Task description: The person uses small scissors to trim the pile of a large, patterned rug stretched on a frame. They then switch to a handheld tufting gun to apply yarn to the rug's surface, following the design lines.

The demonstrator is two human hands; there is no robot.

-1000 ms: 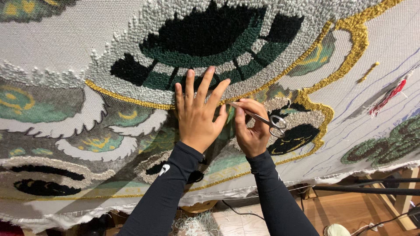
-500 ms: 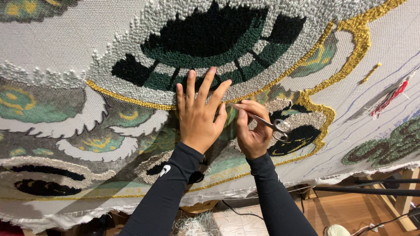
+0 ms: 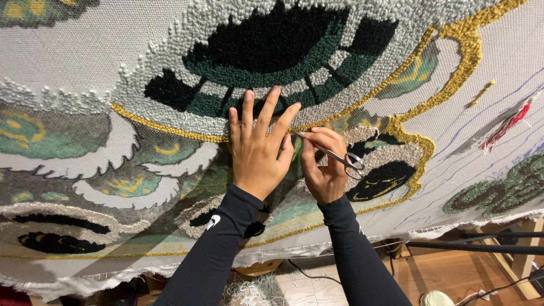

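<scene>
A large tufted rug (image 3: 170,56) stretches across the view, with grey, green, black and gold yarn patterns on a pale backing cloth. My left hand (image 3: 258,147) lies flat on it, fingers spread, pressing the pile just below the black and green shape. My right hand (image 3: 324,164) is right beside it, closed around a small pair of metal scissors (image 3: 334,154). The scissor tips point left toward my left fingertips, at the gold line. Both arms wear black sleeves.
A red and white yarn tassel (image 3: 507,122) hangs at the right of the rug. Below the rug's lower edge show a dark metal bar (image 3: 476,246), a wooden frame and floor (image 3: 453,277), a cable and a heap of pale yarn clippings (image 3: 249,290).
Both hands have stayed in nearly the same place. The scissors have shifted only slightly in my right hand.
</scene>
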